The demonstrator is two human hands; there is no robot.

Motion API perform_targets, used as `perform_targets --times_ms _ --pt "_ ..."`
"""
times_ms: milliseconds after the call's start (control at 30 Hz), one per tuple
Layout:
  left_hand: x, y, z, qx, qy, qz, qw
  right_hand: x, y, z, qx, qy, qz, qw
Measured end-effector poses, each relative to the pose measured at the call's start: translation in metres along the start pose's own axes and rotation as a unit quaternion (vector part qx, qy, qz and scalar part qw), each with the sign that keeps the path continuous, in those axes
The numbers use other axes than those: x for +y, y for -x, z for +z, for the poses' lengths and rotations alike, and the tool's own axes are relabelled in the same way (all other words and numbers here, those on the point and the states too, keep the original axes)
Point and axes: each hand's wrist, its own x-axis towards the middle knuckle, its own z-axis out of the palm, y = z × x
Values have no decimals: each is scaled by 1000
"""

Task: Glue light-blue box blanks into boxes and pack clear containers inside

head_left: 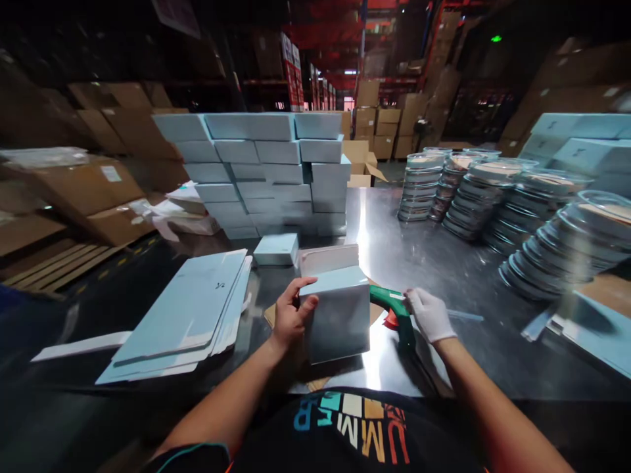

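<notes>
My bare left hand [294,314] grips the left edge of a pale blue-white box [338,315], thumb on the near side and fingers over the top. The box is tilted up above the table, with a flat pale board [329,260] right behind it. My right hand [430,315], in a white glove, is closed at the rear of a green glue gun [405,322] with a red trigger. The gun's front end is beside the box's right edge, and its handle points down, outside my fingers. A clear stick [466,316] extends right from behind the glove.
Flat pale boards [182,305] lie in a pile on the left. A wall of stacked boxes [266,164] rises behind, with one small box [277,249] before it. Stacks of clear round containers [468,197] stand on the right. More pale sheets [599,328] lie at the right edge.
</notes>
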Motion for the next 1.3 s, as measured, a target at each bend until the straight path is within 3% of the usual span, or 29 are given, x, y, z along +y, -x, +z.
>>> perform_targets --times_ms 67,200,300,400,567,800,967,1067,1133,1167,1233,1300 --pt "-5 2 3 -13 -2 -1 1000 -23 -3 13 -11 -70 -19 997" --pt "-19 7 6 -46 -3 20 999 -75 -9 48 -95 -226 -48 968" --pt "-29 9 3 -89 -4 56 994 -92 -6 58 -112 -257 -66 958" --pt "-36 9 2 -86 -14 86 992 -84 0 50 -127 -262 -87 953" --pt "-33 3 7 -64 90 161 981 -50 20 34 -129 -193 -232 945" --pt "-12 -17 -9 -265 21 182 947 -51 44 37 -135 -217 -243 936" --pt "-13 -20 -13 -258 36 197 945 -48 37 48 -111 -226 -269 929" --pt "-25 -5 -13 -205 16 156 966 -41 39 55 -101 -212 -221 947" --pt "-41 19 -14 -135 17 70 988 -38 44 56 -95 -180 -172 964" --pt "-51 35 -17 -125 5 26 992 -36 47 55 -90 -164 -156 970" --pt "-73 66 -26 -174 -64 -77 980 -34 52 54 -74 -146 -150 975" --pt "-87 88 -39 -175 -106 -139 969 -31 55 51 -60 -140 -158 976"
